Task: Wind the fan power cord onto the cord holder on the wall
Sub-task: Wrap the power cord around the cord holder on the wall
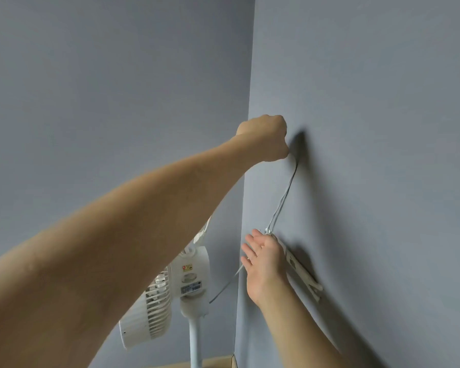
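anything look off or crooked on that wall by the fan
Nothing looks damaged. The white cord holder sits slanted on the wall, though the wide-angle view may exaggerate that. The power cord runs taut from the closed left hand down to the holder's top, where the open right hand rests.

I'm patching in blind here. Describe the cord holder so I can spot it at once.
Start at the blue-grey wall right of the corner, then go down to the right hand laid against it. The cord holder is the long white bracket on the wall under that hand, slanting down to the right. Unlike the thin cord rising to the left hand, it is stiff and broad.
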The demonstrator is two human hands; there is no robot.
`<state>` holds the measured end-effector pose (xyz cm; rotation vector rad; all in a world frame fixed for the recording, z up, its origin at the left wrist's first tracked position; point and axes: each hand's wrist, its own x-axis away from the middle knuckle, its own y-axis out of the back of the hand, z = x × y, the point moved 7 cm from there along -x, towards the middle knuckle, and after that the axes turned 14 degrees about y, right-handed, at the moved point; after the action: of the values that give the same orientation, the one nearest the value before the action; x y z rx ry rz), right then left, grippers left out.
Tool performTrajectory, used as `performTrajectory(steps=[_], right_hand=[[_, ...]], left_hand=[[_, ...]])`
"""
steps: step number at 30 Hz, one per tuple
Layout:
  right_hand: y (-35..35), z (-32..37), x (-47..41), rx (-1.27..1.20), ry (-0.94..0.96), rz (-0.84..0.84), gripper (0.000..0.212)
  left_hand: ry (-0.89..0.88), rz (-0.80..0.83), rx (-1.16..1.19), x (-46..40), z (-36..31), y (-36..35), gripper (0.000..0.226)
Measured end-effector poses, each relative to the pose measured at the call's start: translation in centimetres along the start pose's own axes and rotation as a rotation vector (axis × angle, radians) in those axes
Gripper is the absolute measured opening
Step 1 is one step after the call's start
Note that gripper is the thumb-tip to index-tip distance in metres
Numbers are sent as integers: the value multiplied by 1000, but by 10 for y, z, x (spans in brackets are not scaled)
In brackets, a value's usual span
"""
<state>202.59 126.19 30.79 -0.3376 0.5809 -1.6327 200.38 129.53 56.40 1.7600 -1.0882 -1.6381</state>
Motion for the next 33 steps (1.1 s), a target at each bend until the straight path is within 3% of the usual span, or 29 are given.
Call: performTrajectory(steps=[9, 12, 14, 16, 21, 24, 27, 31, 33], right_hand=[[-7, 41, 21, -533, -138, 133, 64], [-13, 54, 21, -627, -123, 92, 57], [-14, 60, 16, -626, -90, 28, 43], [-11, 60, 13, -582, -71, -49, 33], [7, 48, 25, -530, -92, -61, 38], [28, 33, 37, -389, -99, -144, 32], [49, 21, 46, -278, -75, -234, 27], [69, 5, 49, -154, -40, -259, 26], [78, -8, 47, -78, -39, -290, 26]], left_hand=[[-45, 671, 242, 52, 12, -1, 31], [-55, 992, 146, 90, 22, -13, 27], [-28, 1103, 93, 107, 33, -20, 20], [39, 1067, 78, 108, 47, -25, 17], [152, 793, 85, 93, 74, -54, 20], [191, 746, 180, 94, 69, -98, 36], [125, 699, 119, 101, 56, -148, 48], [209, 540, 375, 108, 56, -194, 41], [208, 414, 380, 106, 57, -202, 39]])
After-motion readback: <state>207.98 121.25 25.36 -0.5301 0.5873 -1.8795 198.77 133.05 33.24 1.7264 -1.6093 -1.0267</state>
